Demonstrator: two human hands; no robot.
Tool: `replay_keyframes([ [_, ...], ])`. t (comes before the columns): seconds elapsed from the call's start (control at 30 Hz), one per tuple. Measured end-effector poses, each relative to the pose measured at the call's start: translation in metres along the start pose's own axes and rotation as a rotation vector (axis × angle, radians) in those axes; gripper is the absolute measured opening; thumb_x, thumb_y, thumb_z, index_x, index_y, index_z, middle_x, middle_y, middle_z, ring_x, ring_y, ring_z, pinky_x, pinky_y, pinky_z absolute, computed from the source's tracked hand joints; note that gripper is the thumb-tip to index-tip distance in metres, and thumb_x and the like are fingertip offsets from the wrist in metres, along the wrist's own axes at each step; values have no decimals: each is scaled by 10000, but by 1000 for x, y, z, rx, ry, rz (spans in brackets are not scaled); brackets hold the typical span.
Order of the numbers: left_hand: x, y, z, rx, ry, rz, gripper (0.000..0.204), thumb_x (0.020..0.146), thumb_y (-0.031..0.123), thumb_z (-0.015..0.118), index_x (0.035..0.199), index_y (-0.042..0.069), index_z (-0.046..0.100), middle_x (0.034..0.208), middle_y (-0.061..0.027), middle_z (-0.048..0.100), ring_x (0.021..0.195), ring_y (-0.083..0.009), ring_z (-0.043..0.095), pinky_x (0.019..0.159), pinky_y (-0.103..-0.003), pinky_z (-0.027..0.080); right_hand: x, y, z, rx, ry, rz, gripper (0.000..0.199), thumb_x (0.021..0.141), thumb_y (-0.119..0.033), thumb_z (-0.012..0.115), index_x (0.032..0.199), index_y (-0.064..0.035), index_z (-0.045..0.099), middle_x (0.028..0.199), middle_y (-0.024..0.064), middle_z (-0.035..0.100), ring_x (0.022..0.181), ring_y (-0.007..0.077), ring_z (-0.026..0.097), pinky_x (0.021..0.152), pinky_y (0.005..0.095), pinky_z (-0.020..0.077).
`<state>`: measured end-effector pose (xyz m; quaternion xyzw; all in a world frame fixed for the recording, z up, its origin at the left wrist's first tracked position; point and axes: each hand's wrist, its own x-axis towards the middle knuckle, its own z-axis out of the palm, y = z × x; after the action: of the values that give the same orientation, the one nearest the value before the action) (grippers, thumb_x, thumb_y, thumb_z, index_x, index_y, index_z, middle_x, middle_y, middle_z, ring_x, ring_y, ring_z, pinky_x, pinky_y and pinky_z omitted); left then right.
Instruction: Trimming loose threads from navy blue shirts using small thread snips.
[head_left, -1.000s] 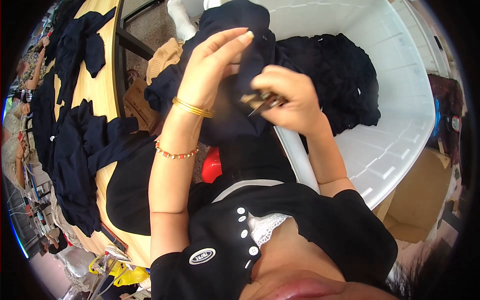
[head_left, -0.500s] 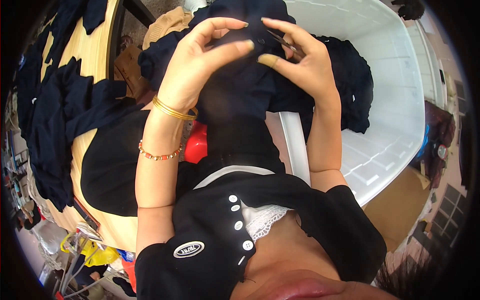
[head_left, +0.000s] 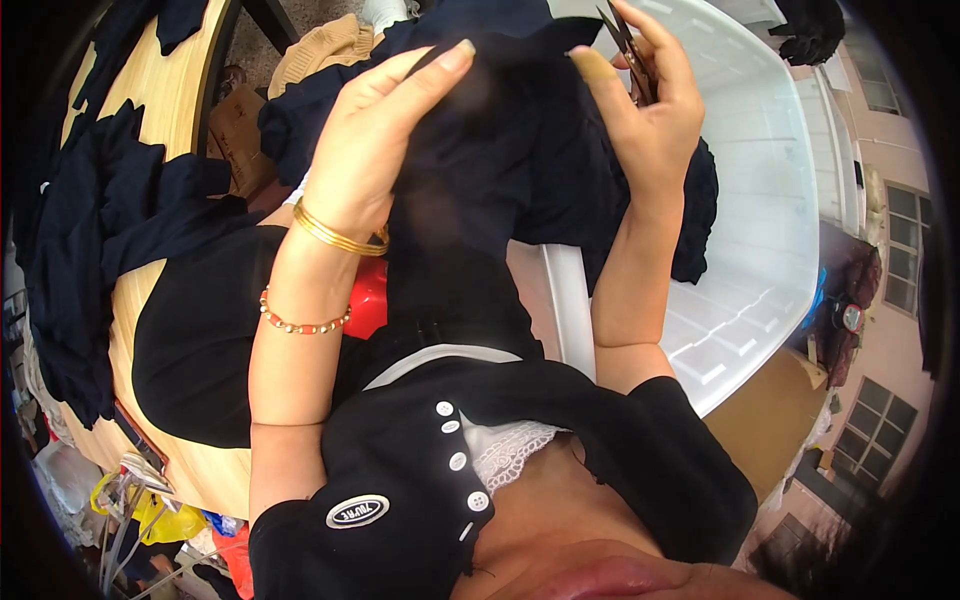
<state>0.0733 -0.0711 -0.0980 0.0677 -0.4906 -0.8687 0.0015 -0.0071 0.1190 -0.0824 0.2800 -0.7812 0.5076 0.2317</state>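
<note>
A dark navy garment (head_left: 510,130) lies across my lap, and its upper part stretches between my two hands. My left hand (head_left: 375,125), with gold bangles and a beaded bracelet at the wrist, is closed with a fold of the cloth between thumb and fingers. In my right hand (head_left: 655,115) is a small pair of scissors (head_left: 636,62), held against the palm with the blades pointing up and away. The right thumb rests at the garment's edge. Whether its fingertips also grip the cloth, I cannot tell.
On my right stands a large white plastic bin (head_left: 745,260) with dark garments (head_left: 700,215) against its near side. More navy garments (head_left: 95,220) lie on a wooden table (head_left: 190,330) at the left. Beyond are a tan cloth (head_left: 320,55) and a cardboard box (head_left: 238,135).
My hands have moved apart, the right one outward and the left slightly left. A strip of the garment is now drawn up between them. The scissors have tilted upright in the right hand.
</note>
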Motion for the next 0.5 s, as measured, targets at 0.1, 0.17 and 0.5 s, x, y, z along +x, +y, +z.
replay_keyframes([
  [0.1, -3, 5, -1, -139, 16, -68, 227, 909, 179, 646, 1086, 43, 684, 1054, 6, 679, 955, -61, 613, 846, -193, 448, -7, -5, -11, -30, -30, -115, 355, 750, -153, 809, 1077, -78, 691, 850, 19, 585, 717, 90, 549, 602, 207, 457],
  [0.17, -5, 7, 0, -150, 39, -72, 237, 908, 187, 646, 1094, 45, 680, 1054, 6, 679, 951, -60, 615, 848, -192, 448, -10, -16, -9, -34, -131, -224, 380, 744, -154, 809, 1098, -81, 693, 831, 30, 584, 699, 105, 560, 586, 215, 464],
  [0.5, -7, 4, 5, -124, -41, -120, 267, 924, 218, 631, 1113, 35, 674, 1041, -4, 684, 939, -61, 617, 838, -190, 458, -10, -5, 7, -46, -145, -329, 411, 664, -64, 815, 1064, -86, 724, 764, 27, 569, 616, 117, 522, 532, 241, 424],
])
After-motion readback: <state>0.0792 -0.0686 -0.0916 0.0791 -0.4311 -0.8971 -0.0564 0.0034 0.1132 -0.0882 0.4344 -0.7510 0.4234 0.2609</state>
